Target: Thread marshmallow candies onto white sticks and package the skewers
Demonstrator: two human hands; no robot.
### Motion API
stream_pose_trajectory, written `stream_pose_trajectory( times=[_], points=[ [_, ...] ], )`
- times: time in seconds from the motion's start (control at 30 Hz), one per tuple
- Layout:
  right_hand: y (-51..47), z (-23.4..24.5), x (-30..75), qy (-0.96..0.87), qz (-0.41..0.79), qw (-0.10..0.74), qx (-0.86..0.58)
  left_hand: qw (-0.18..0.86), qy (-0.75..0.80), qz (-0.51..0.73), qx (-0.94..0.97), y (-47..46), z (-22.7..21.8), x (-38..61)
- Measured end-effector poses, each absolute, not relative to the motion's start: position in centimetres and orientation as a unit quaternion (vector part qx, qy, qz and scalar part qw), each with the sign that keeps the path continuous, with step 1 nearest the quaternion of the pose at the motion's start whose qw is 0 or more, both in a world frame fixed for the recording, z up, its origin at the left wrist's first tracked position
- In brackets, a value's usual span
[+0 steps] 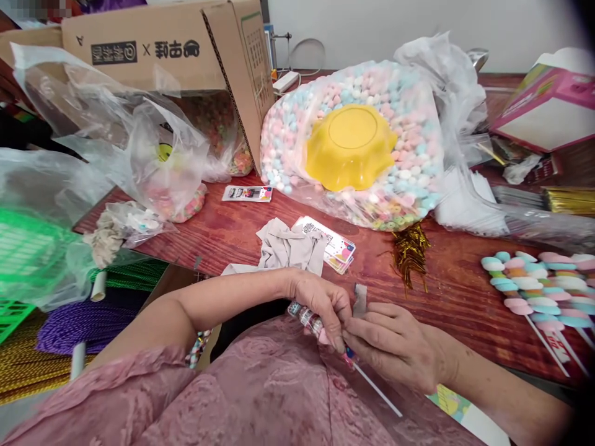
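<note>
A wrapped candy skewer (310, 320) on a white stick lies tilted across my lap, its stick pointing down to the right. My left hand (320, 305) is closed around the wrapped part near its lower end. The fingers of my right hand (397, 344) pinch together at the neck of the wrapper, touching the left fingertips. What exactly sits between the right fingers is hidden. A small greyish strip (359, 300) stands up just behind the right fingertips. Beyond the hands lie a crumpled pale cloth (290, 248) and a stack of printed cards (341, 243).
A yellow scalloped bowl (353, 148) rests upside down on a large bag of pastel marshmallows (283, 139). Gold twist ties (411, 257) hang nearby. Marshmallow skewers (542, 288) lie at right. A cardboard box (153, 52), plastic bags (158, 142) and purple cord bundles (88, 328) fill the left.
</note>
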State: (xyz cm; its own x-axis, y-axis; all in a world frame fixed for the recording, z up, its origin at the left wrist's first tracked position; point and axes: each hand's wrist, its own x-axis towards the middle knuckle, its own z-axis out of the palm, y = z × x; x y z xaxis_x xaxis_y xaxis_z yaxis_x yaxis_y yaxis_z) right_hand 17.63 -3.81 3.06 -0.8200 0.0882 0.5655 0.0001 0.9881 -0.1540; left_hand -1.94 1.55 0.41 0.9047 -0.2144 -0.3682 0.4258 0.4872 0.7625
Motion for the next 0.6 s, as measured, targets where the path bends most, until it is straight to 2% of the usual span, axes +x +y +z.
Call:
stream_pose_trajectory(
  times=[0.13, 0.37, 0.47, 0.53, 0.6],
  points=[
    [-3.6, 3.2, 17.9, -0.945, 0.057, 0.321, 0.0, 0.855, 0.099, -0.218, 0.461, 1.8, 0.5, -1.6],
    [-4.0, 2.4, 17.1, -0.949, 0.072, 0.307, -0.026, 0.809, 0.108, -0.219, 0.535, 2.1, 1.9, -1.2],
    [-4.2, 2.6, 17.1, -0.966, 0.06, 0.244, -0.058, 0.652, 0.101, -0.255, 0.707, 3.9, 4.5, -1.9],
    [-4.2, 2.6, 17.2, -0.975, 0.045, 0.198, -0.093, 0.482, 0.152, -0.258, 0.824, 4.7, 7.2, -2.6],
    [-3.7, 2.3, 17.4, -0.97, 0.059, 0.18, -0.15, 0.29, 0.233, -0.185, 0.91, 4.3, 10.3, -2.9]
  ],
)
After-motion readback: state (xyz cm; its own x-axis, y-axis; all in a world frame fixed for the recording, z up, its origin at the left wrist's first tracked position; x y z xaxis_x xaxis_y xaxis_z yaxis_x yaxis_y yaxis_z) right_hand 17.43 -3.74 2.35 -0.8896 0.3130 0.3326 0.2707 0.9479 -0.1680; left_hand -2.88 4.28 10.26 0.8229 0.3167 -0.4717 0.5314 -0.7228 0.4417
